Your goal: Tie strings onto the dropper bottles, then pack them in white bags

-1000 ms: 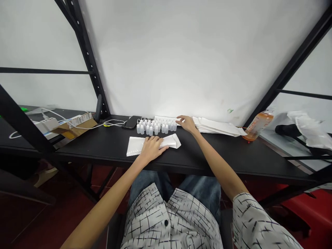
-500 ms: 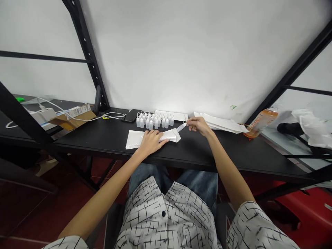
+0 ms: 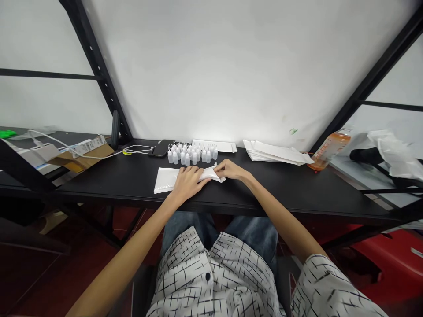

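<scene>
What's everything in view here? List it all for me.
Dropper bottles: over a dozen, white, back of desk
White pouch: one, white, front of desk
Paper stack: one, white, right of bottles
Flat packet: one, white, behind bottles
Phone: one, black, left of bottles
Drink bottle: one, orange, right end of desk
Cardboard: one piece, brown, left
Desk: one, black, ahead
Left hand: one, bare, on pouch
Right hand: one, bare, at pouch's folded end
Shirt: one, white with black marks, on torso

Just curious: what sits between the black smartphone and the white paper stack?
In the head view, rows of small white plastic dropper bottles and a flat white packet.
</scene>
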`<state>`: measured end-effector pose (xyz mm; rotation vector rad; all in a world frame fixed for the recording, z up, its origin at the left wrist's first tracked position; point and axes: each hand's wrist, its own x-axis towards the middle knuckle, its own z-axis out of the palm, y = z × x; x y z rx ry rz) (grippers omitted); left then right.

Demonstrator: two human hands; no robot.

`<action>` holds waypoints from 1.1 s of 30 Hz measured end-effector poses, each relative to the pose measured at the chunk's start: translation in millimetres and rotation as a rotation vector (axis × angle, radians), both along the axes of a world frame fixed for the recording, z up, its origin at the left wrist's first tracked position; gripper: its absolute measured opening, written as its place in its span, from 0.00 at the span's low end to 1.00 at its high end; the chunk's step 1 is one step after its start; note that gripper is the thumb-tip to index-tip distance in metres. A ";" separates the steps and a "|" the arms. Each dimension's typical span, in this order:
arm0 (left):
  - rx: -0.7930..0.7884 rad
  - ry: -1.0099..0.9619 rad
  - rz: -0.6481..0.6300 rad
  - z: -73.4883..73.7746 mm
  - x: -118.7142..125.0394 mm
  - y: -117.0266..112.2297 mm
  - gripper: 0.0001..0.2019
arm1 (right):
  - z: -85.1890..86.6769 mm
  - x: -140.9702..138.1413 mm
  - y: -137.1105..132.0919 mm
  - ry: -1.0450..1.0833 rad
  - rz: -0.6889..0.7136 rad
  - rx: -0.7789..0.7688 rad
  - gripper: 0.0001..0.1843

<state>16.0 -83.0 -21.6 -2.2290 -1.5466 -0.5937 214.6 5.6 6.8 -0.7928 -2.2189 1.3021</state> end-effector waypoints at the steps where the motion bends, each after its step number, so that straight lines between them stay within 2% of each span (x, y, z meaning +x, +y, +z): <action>1: 0.007 -0.003 -0.001 0.0 0.1 0.0 0.20 | 0.4 0.2 -0.3 -0.004 -0.002 0.004 0.12; 7: 0.050 -0.054 -0.001 2.6 0.9 -2.2 0.20 | 12.1 16.1 -0.3 0.071 -0.154 0.057 0.18; 11: 0.071 -0.081 -0.003 7.3 4.6 -6.6 0.21 | 20.1 23.6 -6.1 0.057 -0.220 0.028 0.20; 16: 0.001 -0.095 -0.009 9.5 8.1 -9.4 0.22 | 23.4 25.8 -10.4 0.071 -0.214 -0.039 0.18; 19: -0.065 -0.048 -0.023 12.5 2.6 -10.2 0.29 | 24.8 28.3 -8.4 0.153 -0.227 -0.025 0.14; 22: -0.135 -0.003 -0.067 23.4 -8.5 -11.6 0.35 | 26.4 30.5 -6.7 0.300 -0.236 -0.032 0.12; 25: -0.278 -0.036 -0.197 39.7 -18.7 -12.9 0.36 | 27.9 30.1 -7.6 0.454 -0.214 -0.081 0.13; 27: -0.311 -0.061 -0.223 48.6 -21.9 -13.6 0.37 | 29.7 29.4 -8.8 0.524 -0.213 -0.102 0.13; 30: -0.239 -0.104 -0.230 53.3 -20.4 -14.8 0.38 | 34.1 30.8 -10.6 0.596 -0.284 -0.104 0.13; 33: -0.156 -0.119 -0.171 50.7 -14.6 -15.0 0.42 | 38.1 34.7 -13.5 0.618 -0.400 -0.085 0.12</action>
